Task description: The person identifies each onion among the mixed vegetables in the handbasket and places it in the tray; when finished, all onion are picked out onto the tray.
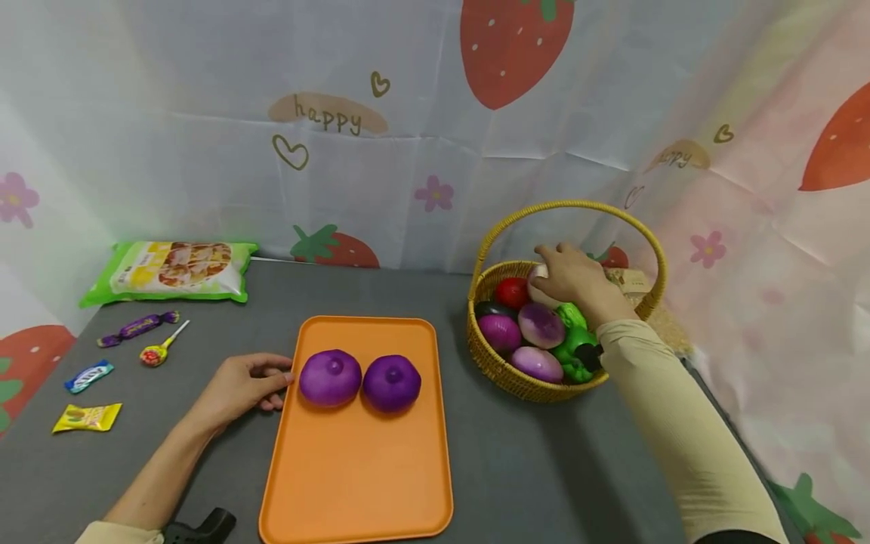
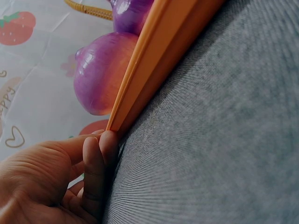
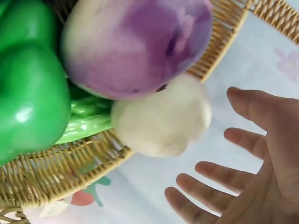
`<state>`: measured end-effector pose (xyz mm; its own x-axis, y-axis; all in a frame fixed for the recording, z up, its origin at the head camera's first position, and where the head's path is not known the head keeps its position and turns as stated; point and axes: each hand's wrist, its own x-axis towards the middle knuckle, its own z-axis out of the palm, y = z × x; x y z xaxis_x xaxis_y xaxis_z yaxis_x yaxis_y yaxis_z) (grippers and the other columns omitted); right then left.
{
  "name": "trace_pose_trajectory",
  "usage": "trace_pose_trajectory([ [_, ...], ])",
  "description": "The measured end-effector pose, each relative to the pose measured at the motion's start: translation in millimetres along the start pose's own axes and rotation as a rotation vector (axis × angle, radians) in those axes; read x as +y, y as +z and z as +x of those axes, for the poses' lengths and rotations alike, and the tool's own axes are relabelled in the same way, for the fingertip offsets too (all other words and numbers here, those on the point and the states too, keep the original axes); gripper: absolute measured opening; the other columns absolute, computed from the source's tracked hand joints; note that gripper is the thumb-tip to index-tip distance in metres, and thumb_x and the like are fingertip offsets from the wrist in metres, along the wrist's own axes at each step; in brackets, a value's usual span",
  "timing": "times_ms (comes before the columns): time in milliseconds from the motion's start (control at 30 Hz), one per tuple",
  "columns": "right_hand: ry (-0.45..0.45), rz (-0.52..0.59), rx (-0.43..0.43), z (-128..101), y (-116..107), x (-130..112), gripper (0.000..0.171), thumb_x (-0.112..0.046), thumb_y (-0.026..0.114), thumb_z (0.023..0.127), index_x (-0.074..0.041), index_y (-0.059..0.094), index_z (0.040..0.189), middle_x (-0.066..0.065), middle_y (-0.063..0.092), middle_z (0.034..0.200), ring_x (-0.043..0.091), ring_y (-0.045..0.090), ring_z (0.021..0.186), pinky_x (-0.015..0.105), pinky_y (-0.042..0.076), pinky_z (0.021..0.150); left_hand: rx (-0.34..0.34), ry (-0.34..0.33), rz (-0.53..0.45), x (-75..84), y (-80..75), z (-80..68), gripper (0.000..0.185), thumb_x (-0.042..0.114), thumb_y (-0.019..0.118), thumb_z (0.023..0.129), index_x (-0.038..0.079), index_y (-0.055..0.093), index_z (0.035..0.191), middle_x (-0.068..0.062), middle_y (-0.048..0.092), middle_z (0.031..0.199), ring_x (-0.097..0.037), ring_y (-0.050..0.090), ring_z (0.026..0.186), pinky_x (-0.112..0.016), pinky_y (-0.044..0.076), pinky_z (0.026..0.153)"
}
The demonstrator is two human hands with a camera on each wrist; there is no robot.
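Note:
An orange tray [image 1: 353, 468] lies on the grey table with two purple onions [image 1: 331, 377] [image 1: 392, 382] side by side on it. My left hand [image 1: 238, 385] rests on the table, its fingertips touching the tray's left rim [image 2: 154, 60], next to the nearer onion [image 2: 100, 74]. My right hand [image 1: 574, 279] reaches into the wicker basket [image 1: 516, 381] at the right. Its fingers [image 3: 243, 142] are spread, close to a cream-white round vegetable [image 3: 161, 119] and holding nothing. A purple-and-white turnip [image 3: 135, 44] and a green pepper [image 3: 28, 88] lie beside it.
The basket also holds a red item [image 1: 511, 291] and more purple onions [image 1: 499, 331]; its handle [image 1: 571, 204] arches over my hand. A green snack bag [image 1: 177, 270], a purple candy [image 1: 139, 327], a lollipop [image 1: 158, 350] and two small packets [image 1: 87, 417] lie at the left. Patterned cloth hangs behind.

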<state>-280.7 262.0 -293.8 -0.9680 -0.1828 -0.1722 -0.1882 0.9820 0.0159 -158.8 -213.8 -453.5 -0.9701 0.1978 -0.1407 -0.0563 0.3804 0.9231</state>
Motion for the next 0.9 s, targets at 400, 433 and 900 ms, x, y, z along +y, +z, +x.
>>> trace_pose_trajectory([
  [400, 0.001, 0.089, -0.152, 4, 12, 9, 0.064, -0.032, 0.046, 0.099, -0.007, 0.023, 0.154, 0.035, 0.023, 0.152, 0.056, 0.033, 0.135, 0.069, 0.036, 0.105, -0.009, 0.016, -0.022, 0.7, 1.3, 1.7, 0.047, 0.021, 0.067, 0.094, -0.008, 0.056, 0.129, -0.011, 0.069, 0.087, -0.011, 0.066, 0.062, -0.026, 0.058, 0.057],
  [433, 0.001, 0.087, -0.142, 4, 13, 8, 0.065, -0.031, 0.049, 0.098, -0.007, 0.024, 0.153, 0.035, 0.025, 0.151, 0.055, 0.035, 0.134, 0.068, 0.037, 0.104, -0.008, 0.016, -0.024, 0.6, 1.3, 1.6, 0.047, 0.021, 0.067, 0.094, -0.008, 0.056, 0.129, -0.01, 0.069, 0.087, -0.011, 0.066, 0.062, -0.026, 0.058, 0.057],
  [900, -0.026, 0.135, 0.249, -19, 13, -1, 0.061, -0.038, 0.057, 0.086, -0.004, 0.041, 0.134, 0.026, 0.053, 0.126, 0.046, 0.06, 0.103, 0.058, 0.05, 0.084, 0.002, 0.022, -0.02, -1.6, -0.4, -0.1, 0.045, 0.019, 0.066, 0.094, -0.009, 0.057, 0.128, -0.01, 0.069, 0.086, -0.011, 0.067, 0.061, -0.027, 0.058, 0.057],
])
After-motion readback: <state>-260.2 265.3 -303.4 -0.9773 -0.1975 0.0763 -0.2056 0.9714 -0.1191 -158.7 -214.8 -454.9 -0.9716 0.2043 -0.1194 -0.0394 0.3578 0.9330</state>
